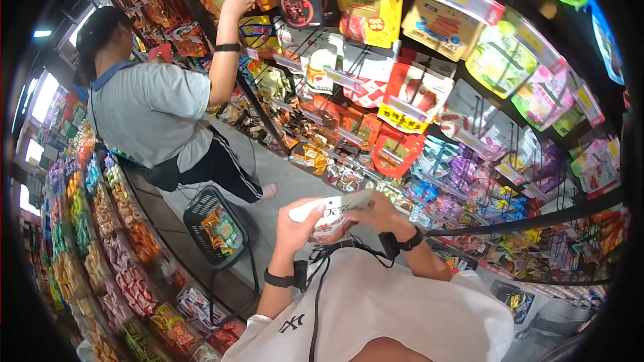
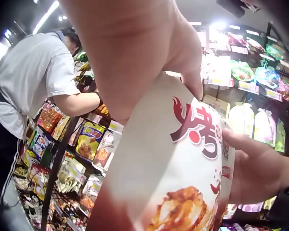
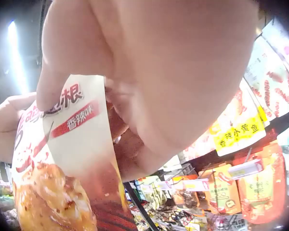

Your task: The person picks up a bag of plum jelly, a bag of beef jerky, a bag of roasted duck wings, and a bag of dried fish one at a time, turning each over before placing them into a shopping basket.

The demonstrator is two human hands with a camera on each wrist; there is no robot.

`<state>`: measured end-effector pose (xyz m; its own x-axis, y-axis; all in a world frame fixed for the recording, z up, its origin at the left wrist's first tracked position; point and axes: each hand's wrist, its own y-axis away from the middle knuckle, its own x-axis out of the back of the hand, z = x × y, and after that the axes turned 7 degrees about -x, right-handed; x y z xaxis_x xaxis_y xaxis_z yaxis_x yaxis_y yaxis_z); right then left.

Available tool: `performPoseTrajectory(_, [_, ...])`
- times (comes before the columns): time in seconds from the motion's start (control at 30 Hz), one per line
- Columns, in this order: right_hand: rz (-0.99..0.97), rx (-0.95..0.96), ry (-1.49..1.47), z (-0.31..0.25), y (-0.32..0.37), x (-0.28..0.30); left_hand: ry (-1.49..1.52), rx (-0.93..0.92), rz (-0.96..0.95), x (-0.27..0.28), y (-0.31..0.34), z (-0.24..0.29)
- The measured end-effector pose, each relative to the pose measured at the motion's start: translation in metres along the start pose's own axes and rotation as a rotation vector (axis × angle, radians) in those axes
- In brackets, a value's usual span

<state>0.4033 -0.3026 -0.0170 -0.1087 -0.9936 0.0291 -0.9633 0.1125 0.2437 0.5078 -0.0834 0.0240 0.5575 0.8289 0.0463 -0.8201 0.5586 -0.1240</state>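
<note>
A white and dark-red snack bag [image 1: 335,214] with a picture of roasted meat is held up in front of my chest. My left hand [image 1: 296,226] grips one side of it, thumb on the printed face. On the opposite side, my right hand [image 1: 384,218] pinches the bag's edge between thumb and fingers. Large red characters on the snack bag [image 2: 195,125] show in the left wrist view, and the right hand [image 2: 254,163] is on its far side there. From the right wrist, the snack bag [image 3: 62,159] is partly covered by my right hand [image 3: 159,72].
Hanging snack packets [image 1: 416,90] fill the rack ahead and to the right. A dark shopping basket [image 1: 194,224] with packets inside stands on the floor at left. Another person [image 1: 151,97] reaches to the rack beyond it. Bins of wrapped sweets [image 1: 134,288] line the left side.
</note>
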Motion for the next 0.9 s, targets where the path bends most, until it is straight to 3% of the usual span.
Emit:
performPoseTrajectory(0.13, [-0.005, -0.015, -0.035, -0.037, -0.064, -0.021, 0.011, -0.009, 0.015, 0.048, -0.051, -0.015])
performPoseTrajectory(0.23, [0.112, 0.076, 0.024, -0.048, -0.104, -0.033, 0.031, -0.038, 0.041, 0.072, -0.09, -0.019])
performPoseTrajectory(0.27, [0.101, 0.03, -0.195, -0.053, -0.117, -0.038, 0.039, -0.055, 0.069, 0.076, -0.105, -0.019])
performPoseTrajectory(0.33, [0.165, -0.05, -0.067, -0.062, -0.148, -0.033, 0.044, -0.061, 0.133, 0.088, -0.133, -0.035])
performPoseTrajectory(0.37, [0.196, -0.093, 0.0, -0.065, -0.163, -0.029, 0.191, -0.001, 0.165, 0.092, -0.147, -0.048])
performPoseTrajectory(0.4, [0.181, -0.096, -0.135, -0.067, -0.18, -0.029, 0.265, 0.032, 0.184, 0.094, -0.161, -0.047])
performPoseTrajectory(0.57, [0.168, -0.017, -0.275, -0.062, -0.268, -0.016, 0.295, 0.04, 0.278, 0.11, -0.225, -0.088])
performPoseTrajectory(0.77, [0.152, 0.073, -0.386, -0.056, -0.353, -0.013, 0.25, -0.035, 0.324, 0.128, -0.297, -0.101])
performPoseTrajectory(0.9, [0.182, 0.101, -0.236, -0.062, -0.391, -0.016, 0.265, 0.0, 0.29, 0.149, -0.334, -0.117])
